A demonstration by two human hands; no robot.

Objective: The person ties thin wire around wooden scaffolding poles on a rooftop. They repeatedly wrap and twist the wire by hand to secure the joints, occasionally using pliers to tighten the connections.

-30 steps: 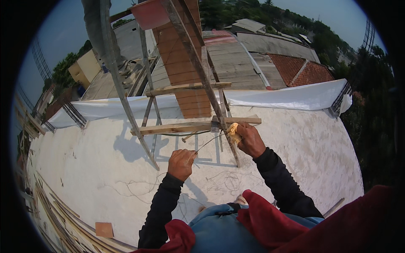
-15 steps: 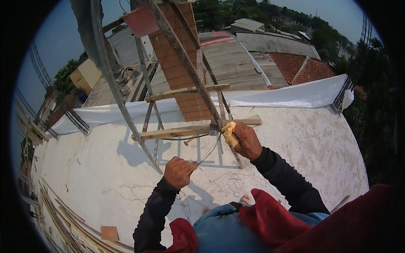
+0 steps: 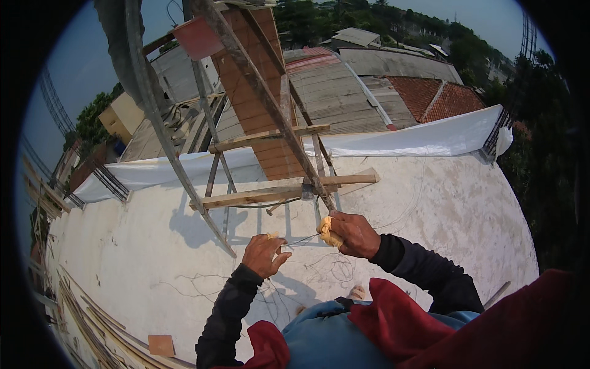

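A thin dark wire (image 3: 301, 240) runs between my two hands in front of the wooden frame. My left hand (image 3: 263, 254) is curled at the wire's left end, the thumb standing a little apart. Something pale yellow shows behind its knuckles. My right hand (image 3: 357, 236) is closed on a bunched, pale yellow cloth (image 3: 330, 232), where the wire's other end meets it. The right hand is just below the foot of a slanting wooden leg (image 3: 289, 132). A level wooden crossbar (image 3: 252, 197) passes beyond both hands, with a dark cord along it.
Loose wire (image 3: 335, 269) lies on the pale concrete floor (image 3: 424, 227). Long wood strips (image 3: 98, 317) and a square brown tile (image 3: 161, 345) lie at lower left. White sheeting (image 3: 405, 140) lines the roof edge, with rebar standing at both sides. A red bucket (image 3: 198, 37) hangs high on the frame.
My right hand has come down from the crossbar's joint with the yellow cloth. My left hand has shifted slightly right and its thumb has spread. The wire now runs nearly level.
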